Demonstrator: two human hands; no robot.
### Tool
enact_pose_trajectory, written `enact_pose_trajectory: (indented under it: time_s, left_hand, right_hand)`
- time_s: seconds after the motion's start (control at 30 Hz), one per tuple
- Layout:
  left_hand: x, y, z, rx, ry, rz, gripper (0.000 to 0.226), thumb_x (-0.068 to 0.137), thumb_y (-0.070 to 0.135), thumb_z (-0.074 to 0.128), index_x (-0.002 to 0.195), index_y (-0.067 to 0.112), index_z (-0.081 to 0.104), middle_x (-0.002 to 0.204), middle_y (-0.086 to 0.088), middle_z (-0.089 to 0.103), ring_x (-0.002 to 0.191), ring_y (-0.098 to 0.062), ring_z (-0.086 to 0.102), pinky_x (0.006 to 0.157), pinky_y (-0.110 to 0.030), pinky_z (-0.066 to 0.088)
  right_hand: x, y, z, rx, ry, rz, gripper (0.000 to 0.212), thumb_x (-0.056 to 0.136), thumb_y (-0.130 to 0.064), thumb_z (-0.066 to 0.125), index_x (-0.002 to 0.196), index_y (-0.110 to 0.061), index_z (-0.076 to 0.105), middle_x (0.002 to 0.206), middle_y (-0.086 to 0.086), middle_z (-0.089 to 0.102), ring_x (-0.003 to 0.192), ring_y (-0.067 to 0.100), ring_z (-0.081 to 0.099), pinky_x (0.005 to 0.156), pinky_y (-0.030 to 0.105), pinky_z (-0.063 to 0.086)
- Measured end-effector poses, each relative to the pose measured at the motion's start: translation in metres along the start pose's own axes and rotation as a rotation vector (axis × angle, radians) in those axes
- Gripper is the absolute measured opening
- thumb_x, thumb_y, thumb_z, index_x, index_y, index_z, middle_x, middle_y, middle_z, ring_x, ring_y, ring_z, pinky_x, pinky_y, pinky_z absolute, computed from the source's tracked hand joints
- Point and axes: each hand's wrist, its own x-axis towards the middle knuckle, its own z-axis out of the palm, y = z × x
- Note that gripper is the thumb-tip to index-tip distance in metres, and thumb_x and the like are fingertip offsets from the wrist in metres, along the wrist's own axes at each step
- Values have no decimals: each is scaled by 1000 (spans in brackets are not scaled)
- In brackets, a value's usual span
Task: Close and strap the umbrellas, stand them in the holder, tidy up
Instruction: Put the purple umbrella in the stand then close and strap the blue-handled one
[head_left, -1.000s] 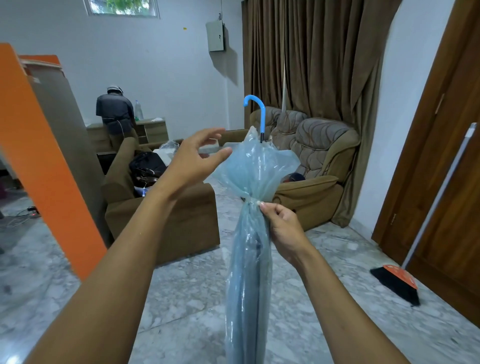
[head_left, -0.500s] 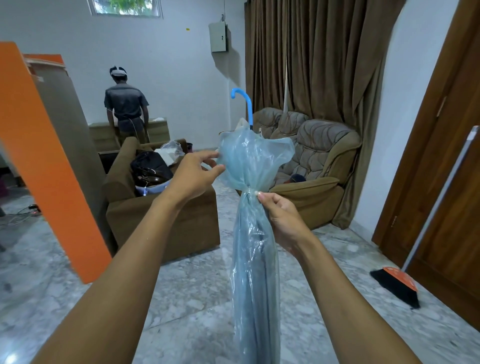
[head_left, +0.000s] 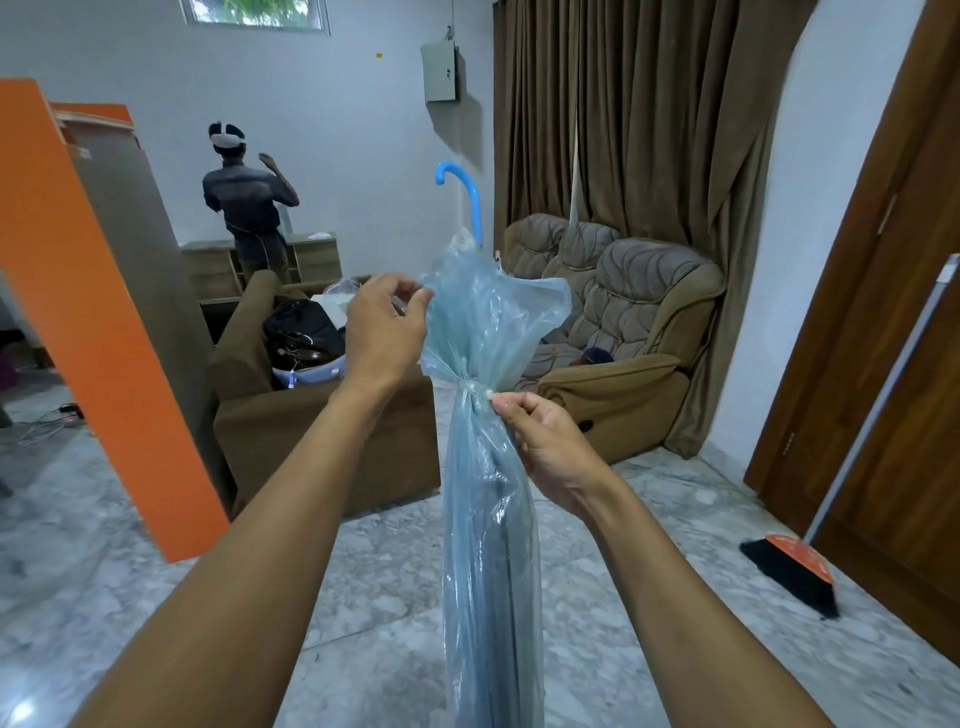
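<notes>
Umbrella (head_left: 491, 545) is furled: your right hand (head_left: 550, 447) pinches its strap (head_left: 475, 388), left hand (head_left: 384, 332) pinches canopy (head_left: 498, 322) above; fastening and standing it remain.

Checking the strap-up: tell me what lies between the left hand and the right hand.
Head view: only the flared blue plastic top of the umbrella. The left hand pinches its upper edge; the right hand pinches the white strap cinching it below.
</notes>
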Motion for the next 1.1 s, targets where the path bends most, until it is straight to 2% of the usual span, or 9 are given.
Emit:
enact_pose_trajectory:
  time_s: [0.2,0.37,0.43,0.53,0.73,0.8,0.9,1.0,1.1]
  left_hand:
    - [1,-3,-16,-456,-319,-154,29,94,16,63,122,21,59,115,3,62,105,-18,66,93,-31,56]
    - [-11,-19,-3,-124,-223,-346,61,92,33,64,147,19,40,141,-4,48,126,-18,50,107,-41,44]
    - [-15,-22,1,-80,-270,-319,61,91,41,64,144,18,46,138,-5,53,120,-18,56,98,-34,50]
    - [-15,-12,2,-255,-231,-220,35,95,27,62,128,14,61,113,-3,68,86,-6,66,64,-14,54]
    - [-6,-6,3,-264,-142,-193,9,93,19,65,99,16,72,90,-7,72,76,-25,70,77,-48,60]
    - [-2,-4,5,-248,-92,-195,9,91,20,67,95,15,73,86,-7,72,72,-23,66,76,-49,59]
    - [0,2,10,-306,4,-249,3,88,17,70,91,16,71,80,-3,68,72,-17,61,79,-44,58]
    - [2,-5,14,-294,-7,-300,18,86,23,72,99,12,73,88,-3,72,82,-20,69,84,-43,58]
    - [1,-16,13,-146,-140,-373,50,81,46,68,121,18,59,111,-7,67,98,-25,68,89,-47,55]
  right_hand:
    - [0,-10,-7,0,51,-13,10,96,-18,61,98,-9,63,79,1,71,64,7,67,57,22,56]
    - [5,-29,-8,-5,83,-50,10,96,-18,61,100,-9,62,79,1,70,63,6,67,55,23,56]
    - [6,-32,-7,11,60,-56,10,96,-17,61,102,-10,63,85,2,72,70,7,69,59,22,56]
    - [6,-33,-5,9,19,-37,10,96,-15,61,103,-8,62,92,4,72,73,7,70,59,20,57]
    - [-2,-27,-2,-134,-38,-6,13,97,-16,58,101,-6,53,66,-7,67,52,-2,61,47,15,48]
    - [-4,-26,1,-122,-50,6,9,99,-15,55,95,-7,55,51,-10,62,43,-3,56,42,12,43]
    - [-3,-22,5,-62,-66,9,8,99,-14,56,98,-7,58,57,-9,66,47,-1,59,49,18,50]
    - [0,-18,4,-73,-42,-6,11,96,-16,60,100,-6,60,68,-5,70,54,3,63,57,24,54]
    - [0,-17,3,-169,41,-32,16,94,-19,64,99,-4,65,76,2,71,56,3,64,49,19,50]
